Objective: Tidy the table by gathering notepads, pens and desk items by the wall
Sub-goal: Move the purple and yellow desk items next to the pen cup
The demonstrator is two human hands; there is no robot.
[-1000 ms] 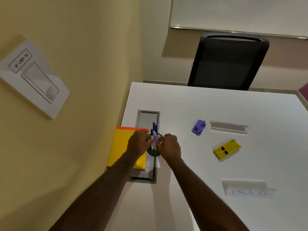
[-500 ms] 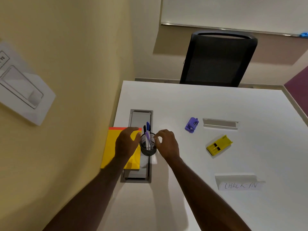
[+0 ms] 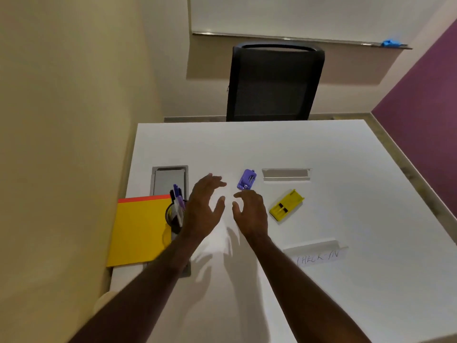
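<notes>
I see both forearms reaching forward, left hand [image 3: 202, 206] and right hand [image 3: 251, 211] empty, fingers spread and curled, palms facing, apart

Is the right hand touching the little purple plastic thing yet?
Apart. In the head view, the open right hand hovers just short of the small purple plastic stapler-like item, with a strip of white table showing between fingertips and item.

The white table [image 3: 309, 149] carries a yellow notepad [image 3: 138, 231], pen cup [image 3: 173, 219], purple item [image 3: 246, 179], yellow item [image 3: 286, 205] and two name cards.
</notes>
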